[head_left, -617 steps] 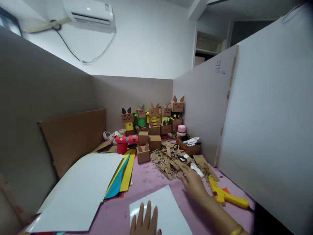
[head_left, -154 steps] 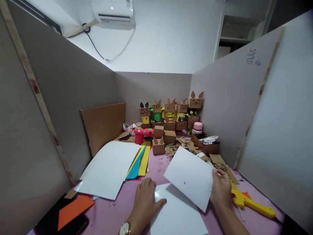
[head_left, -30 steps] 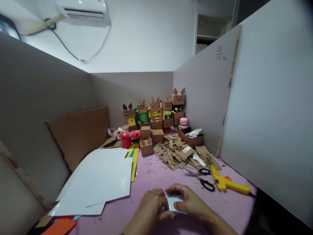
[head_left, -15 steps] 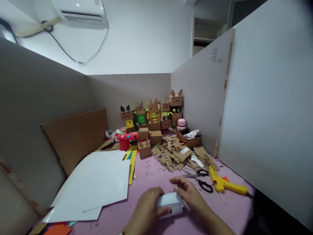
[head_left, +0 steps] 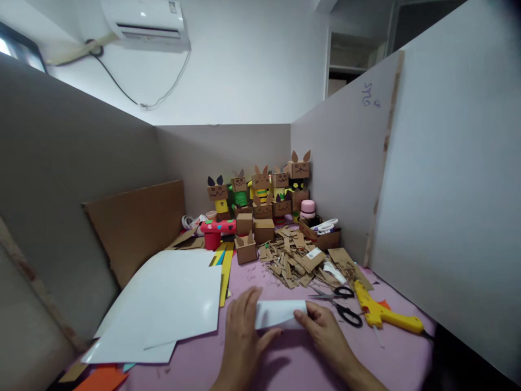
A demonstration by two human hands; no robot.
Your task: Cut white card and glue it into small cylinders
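Note:
A piece of white paper, rolled or folded into a short form, is held up between my hands in the head view. My right hand pinches its right end, thumb on the near side. At the left end, my left hand has its fingers stretched up and its thumb apart below the paper; whether it touches the paper is hard to tell. Black-handled scissors lie to the right of my right hand, and beyond them rests a yellow glue gun.
Large white sheets cover the left of the pink table. Cardboard scraps are heaped in front, before several cardboard animal figures. A red spotted paper piece stands left of small boxes. Partitions enclose the workspace.
The white paper has been lifted and turned level. My left hand has loosened from around it, fingers now stretched up, and my right hand has closed on its right end.

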